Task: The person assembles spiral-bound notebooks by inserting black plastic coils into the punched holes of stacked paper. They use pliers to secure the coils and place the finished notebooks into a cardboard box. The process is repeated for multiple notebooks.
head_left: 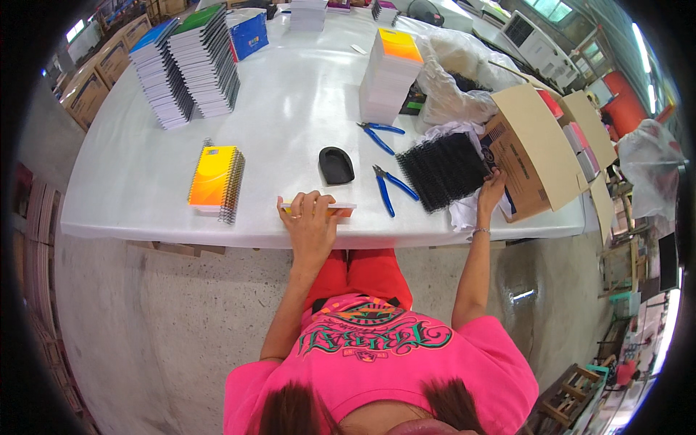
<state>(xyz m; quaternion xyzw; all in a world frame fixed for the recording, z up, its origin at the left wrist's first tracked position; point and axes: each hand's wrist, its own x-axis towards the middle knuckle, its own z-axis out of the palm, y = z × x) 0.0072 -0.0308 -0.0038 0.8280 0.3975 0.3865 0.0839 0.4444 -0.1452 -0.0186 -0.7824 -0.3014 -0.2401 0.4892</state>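
Note:
My left hand is closed around a small unbound book block with yellow and orange covers. The block stands on edge near the front of the table. At the right, my right hand has its fingers bent and closed at the edge of a pile of black spiral binding coils. How many coils it grips is hidden. Blue-handled pliers and a second pair of pliers lie left of the pile. A black, round-ended holder sits just beyond my left hand.
Yellow-orange spiral notebooks lie stacked at left. Behind them rise tall stacks of blue notebooks and green notebooks. A tall pile of yellow-topped book blocks stands beyond the pliers. An open cardboard box borders the coils at right.

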